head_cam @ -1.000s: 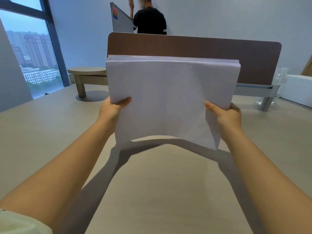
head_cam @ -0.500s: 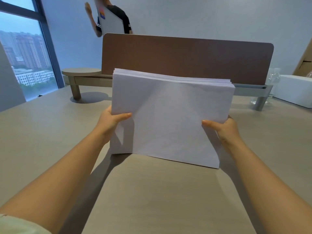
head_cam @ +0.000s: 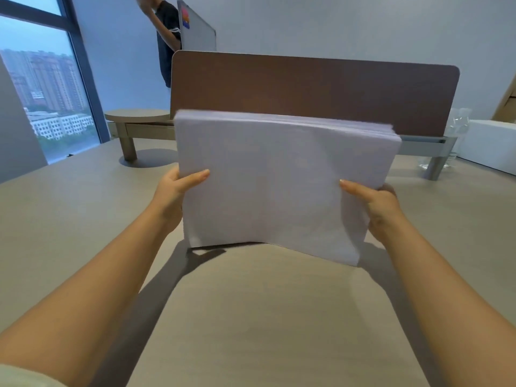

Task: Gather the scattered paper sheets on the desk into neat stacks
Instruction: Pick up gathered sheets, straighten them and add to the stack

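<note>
A thick stack of white paper sheets [head_cam: 279, 185] stands on edge over the beige desk [head_cam: 251, 317], its face turned toward me. My left hand [head_cam: 176, 194] grips the stack's left edge, thumb laid across the front. My right hand [head_cam: 374, 202] grips the right edge the same way, fingers hidden behind the sheets. The lower edge hangs just above the desk or touches it; the lower right corner sags lower than the left. The top edges look roughly flush.
A brown divider panel [head_cam: 321, 90] runs across the desk's far side on a grey rail. A round beige stand [head_cam: 136, 118] sits at the back left, a white box [head_cam: 491, 146] at the far right. A person with a board [head_cam: 195, 29] stands behind the divider.
The stack dropped from mid-air down to the desk, then rose slightly again. The person behind the divider walked left with the board.
</note>
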